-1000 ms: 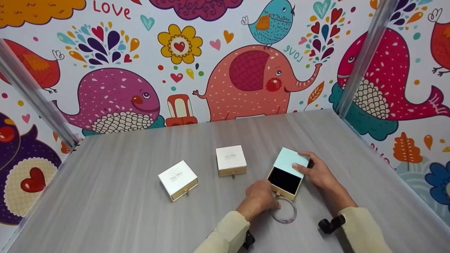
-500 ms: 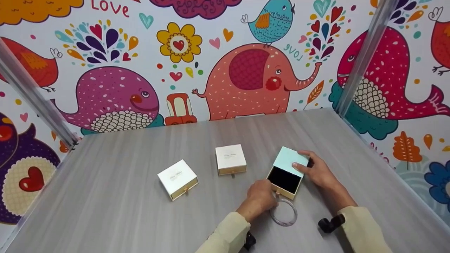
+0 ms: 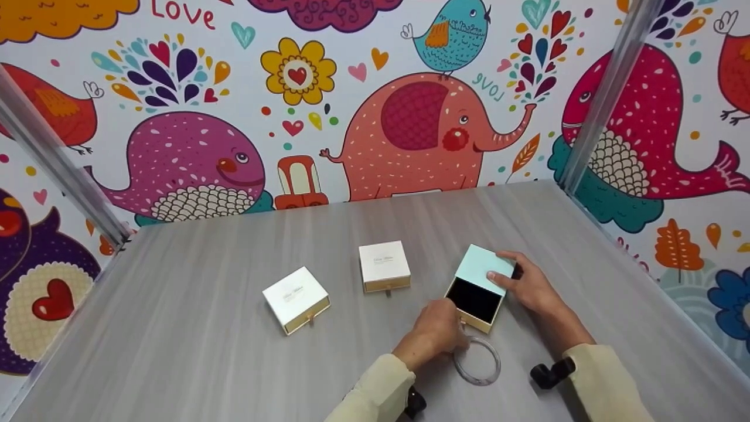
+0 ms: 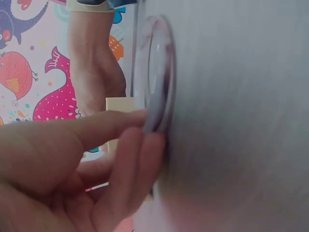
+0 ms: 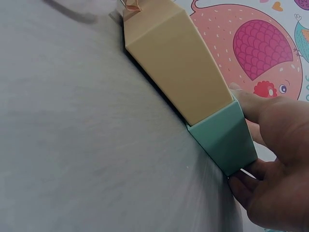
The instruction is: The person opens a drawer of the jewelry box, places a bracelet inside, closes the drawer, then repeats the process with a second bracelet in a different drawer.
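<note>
A mint-green drawer box [image 3: 477, 265] lies at the right of the table, its gold drawer [image 3: 479, 324] pulled out toward me and lined in black. My right hand [image 3: 534, 288] grips the mint sleeve at the far end, thumb on top; the right wrist view shows fingers around the sleeve's end [image 5: 227, 137]. Just in front of the drawer is a pale, translucent bangle [image 3: 481, 383]. My left hand [image 3: 436, 329] pinches its edge between thumb and fingers, as the left wrist view shows on the bangle [image 4: 164, 58]. The left hand partly covers the drawer's pull tab.
Two white-topped boxes with gold drawer fronts stand closed to the left: one angled box [image 3: 296, 299] and one nearer the middle [image 3: 384, 265]. A printed wall [image 3: 234, 88] rises behind the grey table [image 3: 205, 328], with metal posts at both back corners.
The bangle has shifted slightly toward me and to the right, with my left hand on it. My right hand and the mint box have stayed put.
</note>
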